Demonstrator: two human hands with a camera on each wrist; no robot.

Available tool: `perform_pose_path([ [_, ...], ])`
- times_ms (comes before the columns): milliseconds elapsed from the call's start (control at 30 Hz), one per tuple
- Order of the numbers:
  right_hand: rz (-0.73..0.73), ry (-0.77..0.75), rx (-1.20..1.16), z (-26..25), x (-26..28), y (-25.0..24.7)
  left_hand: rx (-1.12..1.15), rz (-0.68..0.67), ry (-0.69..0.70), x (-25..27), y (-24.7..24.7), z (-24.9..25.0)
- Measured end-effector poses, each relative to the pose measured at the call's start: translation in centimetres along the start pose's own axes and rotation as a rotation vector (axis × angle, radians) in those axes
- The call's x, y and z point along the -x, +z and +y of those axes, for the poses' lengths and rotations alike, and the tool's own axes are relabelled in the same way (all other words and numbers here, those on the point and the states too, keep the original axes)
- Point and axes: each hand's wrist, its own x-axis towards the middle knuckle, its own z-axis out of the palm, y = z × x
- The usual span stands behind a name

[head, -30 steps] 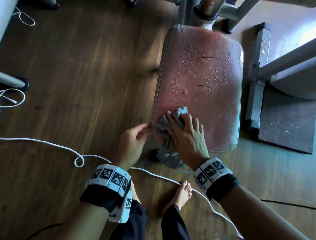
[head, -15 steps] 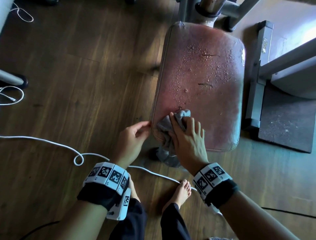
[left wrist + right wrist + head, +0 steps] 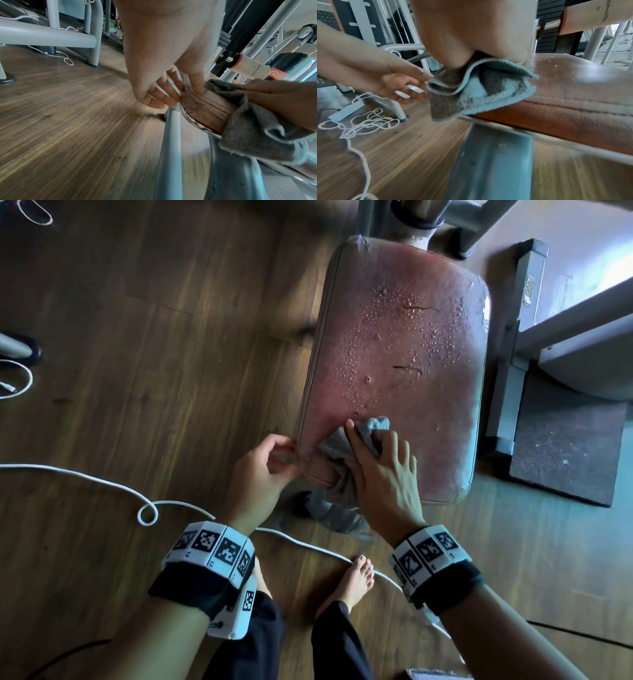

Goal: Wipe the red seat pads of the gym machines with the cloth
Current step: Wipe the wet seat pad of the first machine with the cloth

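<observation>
The red seat pad carries water droplets over its far half. My right hand presses a grey cloth on the pad's near left part, with the cloth bunched between thumb and fingers. One end of the cloth hangs over the pad's near edge. My left hand pinches the pad's near left corner. In the left wrist view the left hand has its thumb on top of the seat pad, beside the cloth. The right wrist view shows the cloth folded under my palm.
A white cable loops over the wooden floor on the left and runs past my bare foot. The grey machine frame and a black mat lie right of the seat. A metal post stands under the pad.
My right hand has slid the cloth a little to the right and forward on the pad. The left hand stays at the pad's near left corner.
</observation>
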Motion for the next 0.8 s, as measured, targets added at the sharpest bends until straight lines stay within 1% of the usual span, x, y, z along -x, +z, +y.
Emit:
perform_pose_path([
  [100,0.019,0.018,0.003,0.4,-2.4,-0.2,0.018,-0.019,-0.013,-0.1,0.1,0.0],
  [167,0.019,0.034,0.002,0.4,-2.8,-0.2,0.017,-0.02,-0.021,-0.1,0.1,0.0],
  [333,-0.008,0.011,0.008,0.9,0.0,-0.2,-0.031,-0.012,-0.016,0.0,0.0,0.2],
  [400,-0.02,0.005,0.006,1.7,0.0,-0.4,-0.032,-0.016,-0.023,-0.1,0.0,0.1],
  [500,0.0,0.023,0.009,1.9,-2.4,-0.6,0.002,-0.032,-0.017,-0.2,-0.1,0.4],
  [567,0.02,0.033,0.006,1.6,-4.0,-0.5,0.045,-0.029,-0.037,-0.4,-0.2,0.4],
  [600,0.03,0.007,-0.01,1.1,-4.3,-0.3,0.063,-0.013,-0.053,-0.6,-0.2,0.3],
  [667,0.022,-0.131,-0.065,0.0,-3.3,0.3,0.117,0.025,-0.087,-1.0,-0.2,0.0],
  [733,-0.053,-0.281,-0.084,-0.9,-1.4,1.0,0.154,0.059,-0.122,-1.4,-0.2,-0.2],
  [800,-0.114,-0.332,-0.066,-0.8,-0.9,1.4,0.148,0.071,-0.15,-1.6,-0.3,-0.4],
])
